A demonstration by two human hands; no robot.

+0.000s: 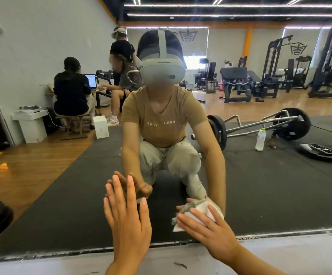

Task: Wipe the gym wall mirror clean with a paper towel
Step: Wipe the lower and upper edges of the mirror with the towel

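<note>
The gym wall mirror (42,175) fills nearly the whole frame, directly ahead of both hands. Its bottom edge runs left to right across the lower part of the frame, just above a pale grey ledge (280,253).

The left hand (127,221) sits lower centre. Its fingers are straight and spread, and the palm lies flat against the glass, meeting its own reflection fingertip to fingertip. It holds nothing and appears to serve as a brace.

The right hand (210,231) sits just to the right of it, lower right of centre. Its fingers are extended and lie flat over the paper towel (196,213), pressing the crumpled white sheet against the glass. The towel is not pinched; it is trapped between palm and mirror. Its reflected half shows directly above it.

The towel rests on the lowest band of the mirror, close above the bottom edge, with the right hand the only one in contact with it. The two hands are near each other but apart.

Judgement: the unwiped surface extends mainly upward and sideways from the towel, so the next stroke likely travels along the glass from this low position, driven by the right hand.
</note>
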